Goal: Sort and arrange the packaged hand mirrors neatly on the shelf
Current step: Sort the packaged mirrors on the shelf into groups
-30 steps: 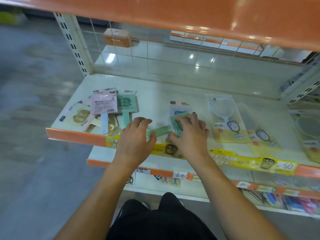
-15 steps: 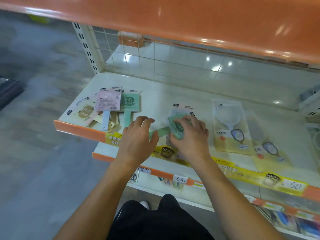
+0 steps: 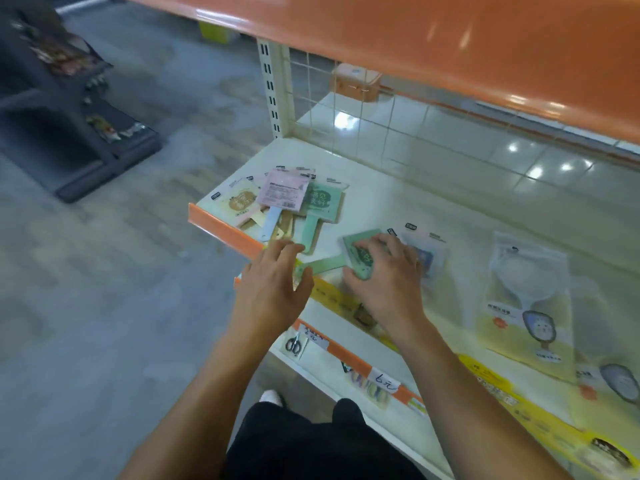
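Where the white shelf [image 3: 388,216] meets its orange front lip [image 3: 221,230], both hands work close to the edge. The right hand [image 3: 384,282] has its fingers curled over the square head of a green hand mirror [image 3: 360,252], thumb tucked at the near edge, so this grip pinches the packaged mirror against the shelf. That mirror lies flat and slanted, its handle pointing left toward the left hand [image 3: 270,289]. The left hand's fingers are loosely spread; its thumb sits right at the handle's tip, though whether it truly touches is hard to tell through the blur.

Under the right hand's fingertips lies another clear-packed mirror [image 3: 427,251], partly covered. To the left, a loose pile of mirrors [image 3: 291,202] in pink, green and cream fans out at the shelf's left end, some handles reaching the front lip. To the right, two yellow-printed mirror bags [image 3: 526,292] lie flat, well apart from the hands.

Bare shelf stretches behind the hands up to the wire grid back panel [image 3: 363,109], and between the green mirror and the yellow bags. An orange upper shelf [image 3: 450,43] overhangs the whole area.
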Tool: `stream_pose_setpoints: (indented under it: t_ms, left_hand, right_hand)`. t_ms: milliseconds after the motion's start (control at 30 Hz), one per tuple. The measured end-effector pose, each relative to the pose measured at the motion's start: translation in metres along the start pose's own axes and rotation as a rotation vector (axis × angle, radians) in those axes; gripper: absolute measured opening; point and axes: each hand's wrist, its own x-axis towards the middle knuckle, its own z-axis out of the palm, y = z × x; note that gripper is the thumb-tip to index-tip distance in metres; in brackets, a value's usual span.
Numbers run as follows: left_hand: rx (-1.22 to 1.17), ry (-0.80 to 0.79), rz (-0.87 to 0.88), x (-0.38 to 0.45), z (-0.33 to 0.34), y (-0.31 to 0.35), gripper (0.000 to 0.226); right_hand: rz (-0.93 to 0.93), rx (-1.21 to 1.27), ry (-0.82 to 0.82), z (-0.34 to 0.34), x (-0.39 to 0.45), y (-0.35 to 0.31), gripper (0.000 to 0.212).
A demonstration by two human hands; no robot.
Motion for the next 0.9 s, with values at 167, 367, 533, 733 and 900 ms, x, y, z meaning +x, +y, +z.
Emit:
stream_pose_setpoints:
  t_ms: [167,367,533,733,900]
  left_hand:
    - [0.036,0.011,-0.069,0.003,-0.015,-0.016,0.035]
    - [0.036,0.014,-0.076,0.016,-0.026,-0.044,0.033]
    - [0.039,0.028,-0.064,0.041,-0.038,-0.084,0.034]
    - [0.041,0.043,-0.009,0.075,-0.054,-0.136,0.035]
    - [0.02,0.007,0.014,0.091,-0.068,-0.17,0.038]
  right_hand:
    - [-0.077,0.016,-0.024,0.007,0.018,-0.024,0.049]
    - [-0.1,0.0,-0.024,0.022,0.037,-0.048,0.049]
    - [-0.085,-0.03,-0.023,0.039,0.058,-0.082,0.049]
    - [-0.086,-0.019,-0.009,0.06,0.092,-0.131,0.046]
    - [-0.074,-0.035,-0.02,0.076,0.12,-0.165,0.046]
